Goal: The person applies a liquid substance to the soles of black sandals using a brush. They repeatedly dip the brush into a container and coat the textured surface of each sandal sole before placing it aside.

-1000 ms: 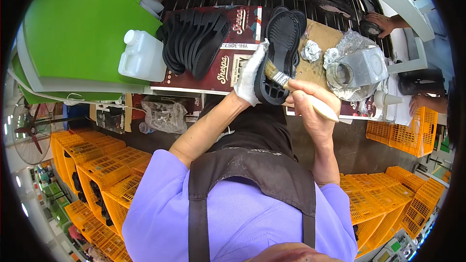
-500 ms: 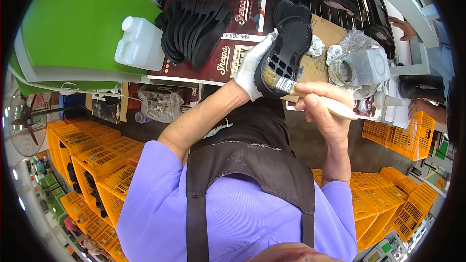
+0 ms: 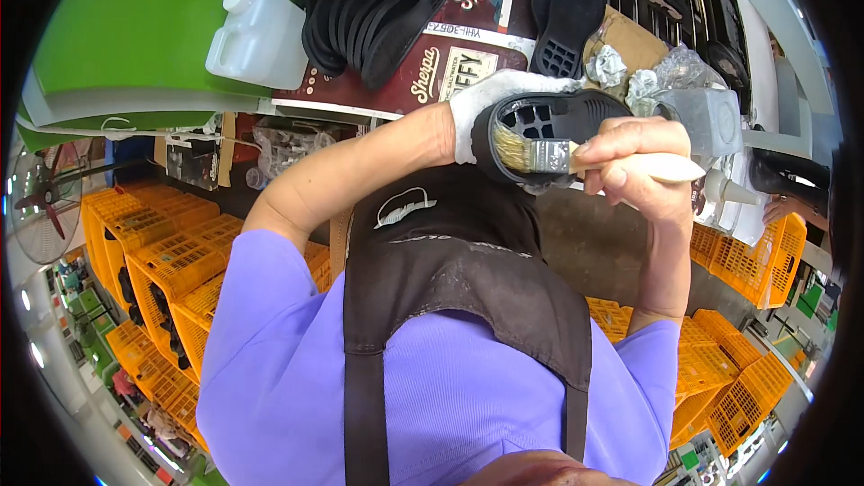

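Note:
A black shoe sole (image 3: 576, 112) with a raised rim and a grid of square hollows at its heel is gripped in my left hand (image 3: 472, 112), which wears a white glove. My bare right hand (image 3: 643, 162) is closed round the pale handle of a flat paintbrush (image 3: 551, 156). The brush's light bristles touch the inside of the sole's heel end, near the rim. More black soles (image 3: 570, 22) lie just beyond, and a row of black soles (image 3: 369, 13) leans together to the far left on dark red printed cardboard (image 3: 468, 67).
At the left, a white plastic jug (image 3: 256, 36) stands by a green surface (image 3: 162, 18). To the right are crumpled white paper (image 3: 607, 65), a clear plastic container (image 3: 702, 117) and a white nozzle bottle (image 3: 727, 189). Orange crates (image 3: 184, 261) stack behind; another person's hand (image 3: 781, 209) shows far right.
The held sole has turned from upright to more sideways, its toe now toward the right. My right hand and brush moved right, the bristles staying at the heel. The view shifted slightly.

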The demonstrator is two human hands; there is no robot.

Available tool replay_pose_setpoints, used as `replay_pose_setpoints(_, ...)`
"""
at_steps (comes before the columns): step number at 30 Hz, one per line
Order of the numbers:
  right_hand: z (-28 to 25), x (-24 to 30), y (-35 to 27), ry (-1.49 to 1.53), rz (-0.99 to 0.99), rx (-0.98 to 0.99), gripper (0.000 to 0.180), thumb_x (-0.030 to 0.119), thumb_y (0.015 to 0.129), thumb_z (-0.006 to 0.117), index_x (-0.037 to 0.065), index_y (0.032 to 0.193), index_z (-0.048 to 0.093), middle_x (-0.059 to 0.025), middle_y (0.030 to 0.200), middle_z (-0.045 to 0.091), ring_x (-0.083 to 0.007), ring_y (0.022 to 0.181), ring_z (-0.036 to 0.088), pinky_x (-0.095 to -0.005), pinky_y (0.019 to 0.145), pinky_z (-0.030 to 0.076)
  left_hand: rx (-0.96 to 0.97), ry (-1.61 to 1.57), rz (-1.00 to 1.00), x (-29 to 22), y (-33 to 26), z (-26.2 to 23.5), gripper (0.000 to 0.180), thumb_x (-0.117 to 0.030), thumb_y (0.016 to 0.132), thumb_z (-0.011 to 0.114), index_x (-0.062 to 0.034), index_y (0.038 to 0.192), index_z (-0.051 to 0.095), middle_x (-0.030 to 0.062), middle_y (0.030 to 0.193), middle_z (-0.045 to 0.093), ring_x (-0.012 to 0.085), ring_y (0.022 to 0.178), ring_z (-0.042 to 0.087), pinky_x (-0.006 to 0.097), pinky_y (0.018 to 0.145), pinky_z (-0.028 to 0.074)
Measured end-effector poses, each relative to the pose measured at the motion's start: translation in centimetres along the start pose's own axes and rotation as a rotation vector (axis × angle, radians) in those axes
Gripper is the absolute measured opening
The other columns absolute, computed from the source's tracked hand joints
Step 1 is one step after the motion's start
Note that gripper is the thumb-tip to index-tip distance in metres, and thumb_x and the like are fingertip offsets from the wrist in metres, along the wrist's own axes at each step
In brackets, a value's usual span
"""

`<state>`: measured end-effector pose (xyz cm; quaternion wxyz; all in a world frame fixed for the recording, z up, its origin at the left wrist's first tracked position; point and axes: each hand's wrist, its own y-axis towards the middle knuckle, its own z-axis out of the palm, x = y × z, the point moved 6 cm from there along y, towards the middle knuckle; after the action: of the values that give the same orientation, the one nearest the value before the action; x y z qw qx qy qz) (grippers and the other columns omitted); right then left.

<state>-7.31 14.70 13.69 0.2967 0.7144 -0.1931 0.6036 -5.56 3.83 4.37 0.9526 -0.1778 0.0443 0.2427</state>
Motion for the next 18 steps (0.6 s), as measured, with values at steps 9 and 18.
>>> replay_pose_setpoints(9,-0.8,-1.6,1.9,0.097,0.054,0.369,0.023,0.01,0.075,0.071,-0.004,0.092,0.069,-0.0149,0.079,0.066,-0.0218,0.071,0.061,-0.0309,0.063,0.047,0.052,0.171,-0.2,0.5,0.2,-1.7,0.035,-0.029,0.094,0.043,0.0001,0.107,0.058,0.017,0.092,0.065,0.0299,0.078,0.067,0.046,0.063,0.057)
replay_pose_setpoints(18,-2.0,-2.0,1.5,0.053,0.156,0.525,0.019,0.007,0.077,0.07,-0.003,0.093,0.069,-0.0129,0.083,0.067,-0.0213,0.076,0.062,-0.0314,0.066,0.047,0.073,0.16,-0.451,1.3,0.7,-2.2,0.053,-0.044,0.092,0.042,0.0044,0.108,0.057,0.0215,0.087,0.064,0.0358,0.072,0.065,0.041,0.052,0.055)
